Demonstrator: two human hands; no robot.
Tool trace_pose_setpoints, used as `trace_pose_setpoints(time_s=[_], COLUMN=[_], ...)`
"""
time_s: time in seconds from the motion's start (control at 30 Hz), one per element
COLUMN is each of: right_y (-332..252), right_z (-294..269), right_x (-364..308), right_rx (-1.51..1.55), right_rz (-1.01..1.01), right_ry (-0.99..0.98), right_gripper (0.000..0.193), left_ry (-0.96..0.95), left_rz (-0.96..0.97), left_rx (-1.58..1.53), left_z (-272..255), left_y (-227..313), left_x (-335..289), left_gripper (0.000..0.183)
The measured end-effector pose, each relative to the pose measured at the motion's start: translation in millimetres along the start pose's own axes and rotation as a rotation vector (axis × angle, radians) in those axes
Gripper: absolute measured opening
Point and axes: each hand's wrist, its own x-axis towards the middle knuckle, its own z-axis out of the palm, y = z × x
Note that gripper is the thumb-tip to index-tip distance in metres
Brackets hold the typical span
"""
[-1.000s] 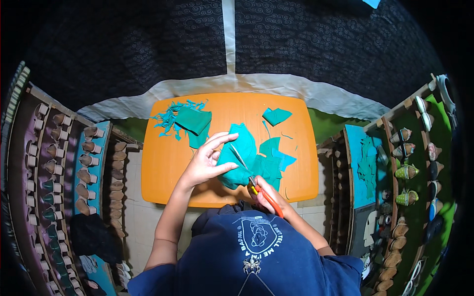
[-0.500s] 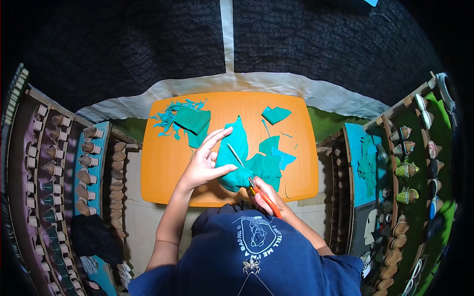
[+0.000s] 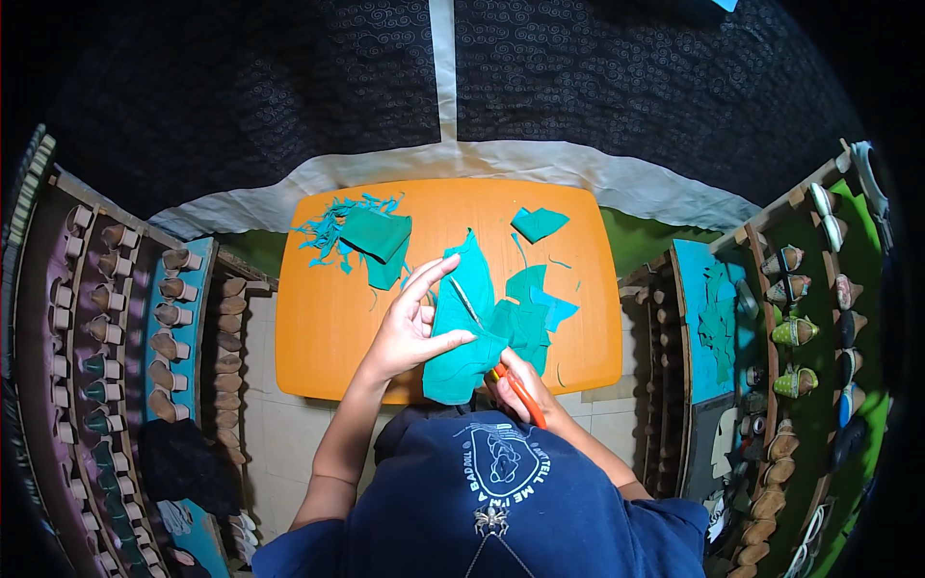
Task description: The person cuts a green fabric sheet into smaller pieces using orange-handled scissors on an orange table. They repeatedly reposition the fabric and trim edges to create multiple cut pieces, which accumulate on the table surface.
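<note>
My left hand [image 3: 412, 326] grips a floppy green sheet [image 3: 451, 364], fabric or thin leather, with the thumb on the near face and the fingers along its left edge. In my right hand [image 3: 514, 378] is a pair of scissors [image 3: 526, 399] with orange handles. One scissor blade [image 3: 465, 301] lies across the sheet's visible face, pointing up and left; the middle of the scissors is hidden behind the material. The sheet is held above the near part of the orange table. Just right of it lie green offcuts [image 3: 526, 328] with a bright blue underside.
On the orange table [image 3: 448, 202], a folded green piece [image 3: 374, 236] lies beside a heap of thin strips [image 3: 332, 231] at far left. A small green piece [image 3: 540, 223] sits far right. Racks of shoe-shaped forms [image 3: 166, 344] flank both sides; a dark curtain [image 3: 289, 106] hangs beyond.
The sheet's lower part has opened out and hangs flatter toward me. My left hand has shifted slightly right and down. The scissor blade sits slightly further right and higher along the sheet.
</note>
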Motion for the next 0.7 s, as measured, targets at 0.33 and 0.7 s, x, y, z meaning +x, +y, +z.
trace_pose_setpoints(time_s=[0.33, 0.7], right_y=[-9, -12], right_z=[-13, -13], right_x=[0, 0], right_rx=[-0.146, -0.142], right_rz=[-0.051, -0.064], right_ry=[-0.108, -0.17], right_gripper=[0.034, 0.046], left_ry=[-0.016, -0.106], left_rz=[-0.109, -0.168], left_rx=[-0.117, -0.068], left_z=[-16, -21], left_y=[2, 2], left_x=[0, 0], left_gripper=[0.063, 0.076])
